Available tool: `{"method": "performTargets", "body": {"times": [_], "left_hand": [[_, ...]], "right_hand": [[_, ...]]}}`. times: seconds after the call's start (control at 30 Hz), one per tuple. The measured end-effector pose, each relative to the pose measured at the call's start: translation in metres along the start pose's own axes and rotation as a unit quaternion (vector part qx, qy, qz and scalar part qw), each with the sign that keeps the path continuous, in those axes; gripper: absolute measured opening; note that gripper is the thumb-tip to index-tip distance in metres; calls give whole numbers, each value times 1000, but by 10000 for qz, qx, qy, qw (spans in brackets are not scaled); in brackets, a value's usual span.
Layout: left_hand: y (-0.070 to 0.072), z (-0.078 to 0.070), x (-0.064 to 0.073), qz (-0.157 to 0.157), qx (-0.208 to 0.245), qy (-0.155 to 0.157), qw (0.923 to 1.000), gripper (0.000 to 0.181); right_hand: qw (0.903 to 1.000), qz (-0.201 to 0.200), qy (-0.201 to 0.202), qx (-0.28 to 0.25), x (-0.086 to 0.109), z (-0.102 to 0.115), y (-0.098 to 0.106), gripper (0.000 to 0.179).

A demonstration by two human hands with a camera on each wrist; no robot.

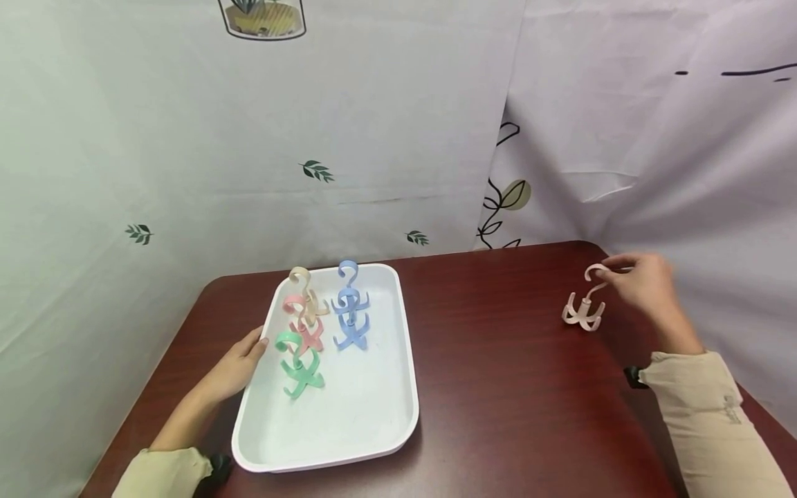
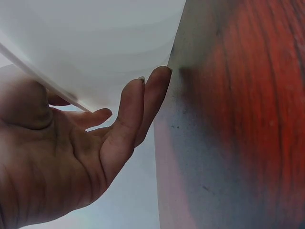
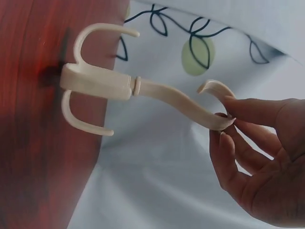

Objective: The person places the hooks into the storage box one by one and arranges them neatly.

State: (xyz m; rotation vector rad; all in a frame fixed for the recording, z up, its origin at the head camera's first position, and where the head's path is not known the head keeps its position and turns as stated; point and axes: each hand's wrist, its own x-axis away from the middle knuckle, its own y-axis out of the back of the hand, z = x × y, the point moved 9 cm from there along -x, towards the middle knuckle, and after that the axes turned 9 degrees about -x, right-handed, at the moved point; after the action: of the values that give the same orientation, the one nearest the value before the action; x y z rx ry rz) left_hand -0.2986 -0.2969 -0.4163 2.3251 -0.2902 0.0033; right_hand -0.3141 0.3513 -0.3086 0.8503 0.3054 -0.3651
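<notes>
My right hand (image 1: pixel 644 280) pinches a pale pink plastic swivel hook (image 1: pixel 584 315) by its curved top, near the table's far right corner. In the right wrist view, thumb and fingertips meet on the hook's (image 3: pixel 174 99) bend, and its prongs are beside the tabletop; I cannot tell whether they touch it. My left hand (image 1: pixel 235 366) grips the left rim of a white tray (image 1: pixel 355 422), with the thumb at the rim and the fingers along the outer wall. Inside the tray lie a green hook (image 1: pixel 303 375), a pink hook (image 1: pixel 307 337), a cream hook (image 1: pixel 313 304) and two blue hooks (image 1: pixel 352 330).
Dark red-brown wooden table (image 1: pixel 492 373) surface stretches between the tray and the right hand. White cloth (image 1: pixel 386 124) with printed leaves hangs behind the table and along its right side.
</notes>
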Motion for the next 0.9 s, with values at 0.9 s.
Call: {"method": "performTargets", "body": {"times": [0.9], "left_hand": [[0, 2, 1, -93, 32, -39, 9999, 52]], "right_hand": [[9915, -28, 983, -855, 16, 121, -32, 22]]}}
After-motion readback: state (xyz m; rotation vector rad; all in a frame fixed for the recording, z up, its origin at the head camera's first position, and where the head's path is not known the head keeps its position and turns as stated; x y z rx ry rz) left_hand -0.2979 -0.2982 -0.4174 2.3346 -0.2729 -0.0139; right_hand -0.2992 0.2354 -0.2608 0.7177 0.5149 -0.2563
